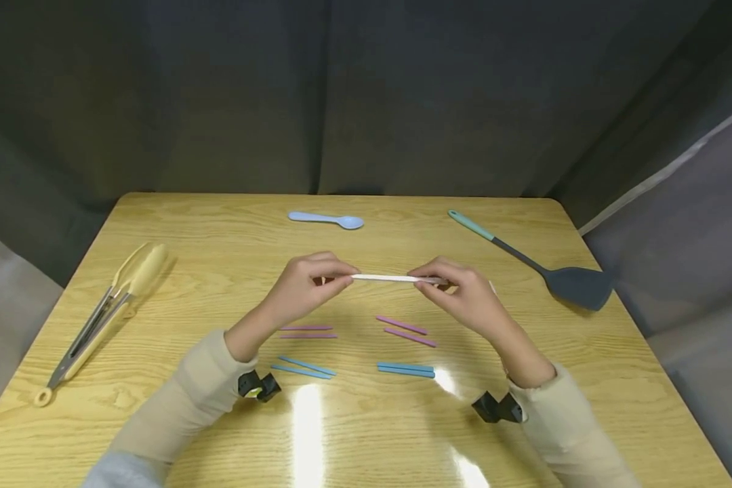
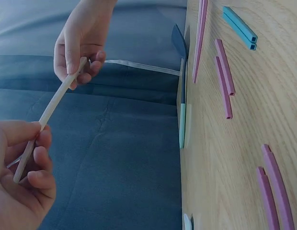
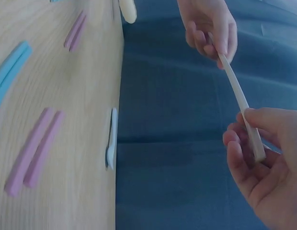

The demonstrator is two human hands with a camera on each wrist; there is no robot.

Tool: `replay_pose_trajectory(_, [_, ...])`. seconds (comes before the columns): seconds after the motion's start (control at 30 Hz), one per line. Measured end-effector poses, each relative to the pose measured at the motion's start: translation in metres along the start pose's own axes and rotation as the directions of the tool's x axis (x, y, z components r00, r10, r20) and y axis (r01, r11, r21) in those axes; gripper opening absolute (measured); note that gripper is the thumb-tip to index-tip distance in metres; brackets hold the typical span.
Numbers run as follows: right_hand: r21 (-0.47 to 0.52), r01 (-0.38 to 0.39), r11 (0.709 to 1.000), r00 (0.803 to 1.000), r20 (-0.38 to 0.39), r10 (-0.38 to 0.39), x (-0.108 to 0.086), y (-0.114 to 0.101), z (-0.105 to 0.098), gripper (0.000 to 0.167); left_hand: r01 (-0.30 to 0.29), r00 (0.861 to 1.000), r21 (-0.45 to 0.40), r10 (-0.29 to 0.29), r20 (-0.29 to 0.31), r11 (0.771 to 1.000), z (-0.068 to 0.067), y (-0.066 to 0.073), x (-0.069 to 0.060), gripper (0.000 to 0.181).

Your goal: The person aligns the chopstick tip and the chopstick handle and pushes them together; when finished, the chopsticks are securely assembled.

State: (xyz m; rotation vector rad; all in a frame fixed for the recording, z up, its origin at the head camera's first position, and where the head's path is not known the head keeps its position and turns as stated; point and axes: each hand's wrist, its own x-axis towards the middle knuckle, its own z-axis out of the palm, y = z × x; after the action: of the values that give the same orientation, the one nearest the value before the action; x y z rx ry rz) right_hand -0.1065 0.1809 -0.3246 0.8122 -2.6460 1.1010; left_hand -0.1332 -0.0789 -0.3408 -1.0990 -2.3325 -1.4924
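Observation:
A pale, straight chopstick (image 1: 381,277) is held level above the table, stretched between both hands. My left hand (image 1: 308,281) pinches one end between thumb and fingers. At the other end, my right hand (image 1: 457,288) grips it the same way. In the left wrist view the chopstick (image 2: 55,103) runs through the left fingers toward the palm. Below the hands lie two pink chopsticks (image 1: 308,336) on the left and two more pink chopsticks (image 1: 410,337) on the right. Nearer to me are two blue chopsticks (image 1: 301,372) and another blue pair (image 1: 405,372) side by side.
Tongs (image 1: 100,318) with cream tips lie on the table's left. A light blue spoon (image 1: 326,219) rests near the far edge. On the right lies a dark spatula (image 1: 579,286) with a green handle. Dark curtains (image 1: 366,102) hang behind the wooden table (image 1: 232,230).

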Motion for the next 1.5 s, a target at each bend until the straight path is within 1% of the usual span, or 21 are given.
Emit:
replay_pose_trajectory(0.03, [-0.041, 0.031, 0.999, 0.999, -0.009, -0.031, 0.000, 0.001, -0.001, 0.015, 0.006, 1.000, -0.005, -0.006, 0.007, 1.000, 0.000, 0.000, -0.001, 0.012])
replay_pose_trajectory(0.07, [-0.059, 0.062, 0.996, 0.998, -0.013, -0.063, 0.000, 0.001, -0.002, 0.015, 0.012, 1.000, -0.009, -0.012, 0.015, 1.000, 0.000, -0.001, -0.002, 0.013])
replay_pose_trajectory(0.2, [-0.106, 0.139, 0.985, 0.988, -0.053, -0.145, -0.002, 0.005, -0.004, 0.016, 0.049, 0.998, -0.013, -0.048, 0.041, 0.999, 0.000, -0.001, -0.002, 0.014])
replay_pose_trajectory(0.3, [-0.121, 0.149, 0.981, 0.982, -0.098, -0.161, -0.004, 0.009, -0.008, 0.017, 0.078, 0.996, -0.002, -0.078, 0.038, 0.997, -0.002, -0.001, -0.002, 0.013])
replay_pose_trajectory(0.4, [-0.141, 0.128, 0.982, 0.979, -0.138, -0.148, -0.010, 0.015, -0.015, 0.019, 0.098, 0.995, 0.031, -0.098, 0.016, 0.995, -0.005, -0.003, -0.001, 0.014])
replay_pose_trajectory(0.5, [-0.172, 0.066, 0.983, 0.979, -0.177, -0.097, -0.019, 0.023, -0.022, 0.019, 0.136, 0.990, 0.095, -0.134, -0.033, 0.986, -0.011, -0.007, -0.002, 0.016])
replay_pose_trajectory(0.6, [-0.209, -0.007, 0.978, 0.973, -0.228, -0.042, -0.033, 0.033, -0.028, 0.020, 0.193, 0.980, 0.153, -0.183, -0.081, 0.969, -0.018, -0.009, -0.004, 0.018])
replay_pose_trajectory(0.7, [-0.254, -0.073, 0.964, 0.956, -0.294, -0.005, -0.051, 0.045, -0.033, 0.020, 0.242, 0.969, 0.170, -0.228, -0.098, 0.955, -0.024, -0.012, -0.007, 0.020])
replay_pose_trajectory(0.83, [-0.286, -0.189, 0.939, 0.927, -0.366, 0.075, -0.076, 0.058, -0.038, 0.019, 0.283, 0.958, 0.173, -0.272, -0.085, 0.943, -0.029, -0.015, -0.011, 0.021])
replay_pose_trajectory(0.97, [-0.309, -0.312, 0.898, 0.903, -0.391, 0.180, -0.097, 0.068, -0.044, 0.015, 0.307, 0.952, 0.188, -0.297, -0.079, 0.933, -0.031, -0.021, -0.013, 0.022])
replay_pose_trajectory(1.03, [-0.306, -0.363, 0.880, 0.893, -0.385, 0.234, -0.105, 0.072, -0.046, 0.014, 0.316, 0.948, 0.196, -0.306, -0.083, 0.928, -0.031, -0.024, -0.013, 0.022])
replay_pose_trajectory(1.1, [-0.313, -0.403, 0.860, 0.886, -0.370, 0.280, -0.112, 0.078, -0.047, 0.014, 0.326, 0.945, 0.200, -0.315, -0.086, 0.924, -0.031, -0.027, -0.014, 0.022])
replay_pose_trajectory(1.23, [-0.353, -0.451, 0.820, 0.880, -0.329, 0.342, -0.126, 0.090, -0.046, 0.014, 0.337, 0.941, 0.195, -0.328, -0.078, 0.921, -0.030, -0.031, -0.015, 0.023])
replay_pose_trajectory(1.3, [-0.371, -0.476, 0.797, 0.871, -0.321, 0.371, -0.132, 0.095, -0.044, 0.014, 0.347, 0.938, 0.193, -0.340, -0.070, 0.918, -0.029, -0.032, -0.014, 0.024])
replay_pose_trajectory(1.33, [-0.374, -0.493, 0.786, 0.863, -0.322, 0.388, -0.134, 0.098, -0.043, 0.014, 0.355, 0.935, 0.191, -0.348, -0.066, 0.915, -0.029, -0.033, -0.014, 0.024])
replay_pose_trajectory(1.43, [-0.368, -0.554, 0.746, 0.829, -0.329, 0.453, -0.141, 0.103, -0.040, 0.014, 0.381, 0.924, 0.192, -0.378, -0.052, 0.905, -0.028, -0.034, -0.015, 0.026])
replay_pose_trajectory(1.5, [-0.366, -0.597, 0.714, 0.801, -0.323, 0.504, -0.145, 0.104, -0.039, 0.016, 0.392, 0.919, 0.193, -0.392, -0.045, 0.899, -0.028, -0.036, -0.015, 0.026])
